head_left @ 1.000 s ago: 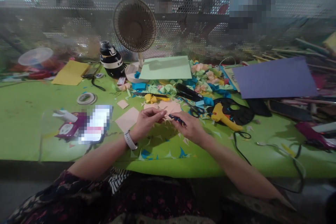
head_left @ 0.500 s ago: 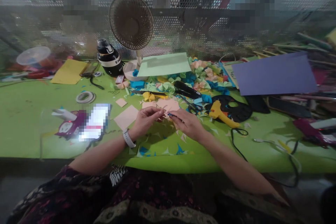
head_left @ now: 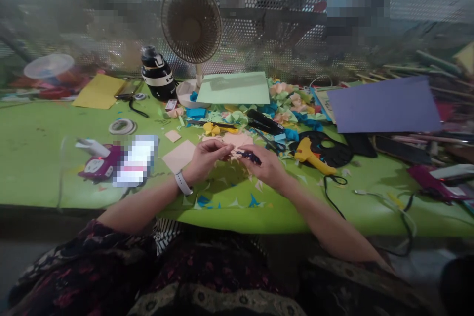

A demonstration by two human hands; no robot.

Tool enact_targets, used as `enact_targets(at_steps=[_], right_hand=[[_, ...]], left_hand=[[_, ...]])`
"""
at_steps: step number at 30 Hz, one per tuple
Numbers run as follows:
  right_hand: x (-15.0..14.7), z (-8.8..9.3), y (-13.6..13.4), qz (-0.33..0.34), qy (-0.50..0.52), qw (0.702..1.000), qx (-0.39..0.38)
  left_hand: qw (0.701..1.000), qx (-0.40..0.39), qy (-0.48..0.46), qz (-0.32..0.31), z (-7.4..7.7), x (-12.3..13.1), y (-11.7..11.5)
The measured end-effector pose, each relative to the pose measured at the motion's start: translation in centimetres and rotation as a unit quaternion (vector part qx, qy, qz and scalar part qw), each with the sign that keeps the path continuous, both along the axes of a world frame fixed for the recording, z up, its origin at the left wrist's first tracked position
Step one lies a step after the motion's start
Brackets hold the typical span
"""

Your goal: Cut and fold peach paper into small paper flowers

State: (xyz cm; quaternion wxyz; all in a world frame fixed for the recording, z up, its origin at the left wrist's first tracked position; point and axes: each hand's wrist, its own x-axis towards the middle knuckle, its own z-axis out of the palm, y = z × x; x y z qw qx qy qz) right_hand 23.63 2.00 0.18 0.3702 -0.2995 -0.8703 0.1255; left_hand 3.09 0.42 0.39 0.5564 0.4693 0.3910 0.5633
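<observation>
My right hand [head_left: 267, 163] is closed around a small tool with a dark blue-black handle [head_left: 252, 156], its thin tip pointing left at my other fingers. Thumb and index finger of my left hand [head_left: 206, 157] are pinched together close to that tip. Whatever sits between them is too small to make out. Just behind both hands lie peach paper pieces [head_left: 239, 139]. A square peach sheet [head_left: 180, 156] rests on the table beside my left hand, and a smaller peach square [head_left: 173, 136] lies beyond it.
Paper flowers and scraps [head_left: 289, 101] heap behind my hands near a stapler [head_left: 264, 122]. A yellow glue gun [head_left: 314, 157] lies to the right. Leftward are a phone [head_left: 136, 160] and tape rolls [head_left: 122, 127]. A fan [head_left: 191, 22] and black bottle [head_left: 158, 76] stand behind.
The tool in my right hand has turned, so more of its dark handle shows. My left hand keeps its pinch. The whole view has shifted slightly.
</observation>
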Motion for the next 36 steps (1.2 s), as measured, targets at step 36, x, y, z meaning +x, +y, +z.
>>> enact_targets(at_steps=[36], right_hand=[[-0.10,-0.01,0.17,0.015,0.008,0.999,-0.044]], left_hand=[[0.999,0.028,0.008,-0.042,-0.16,-0.23,0.32]])
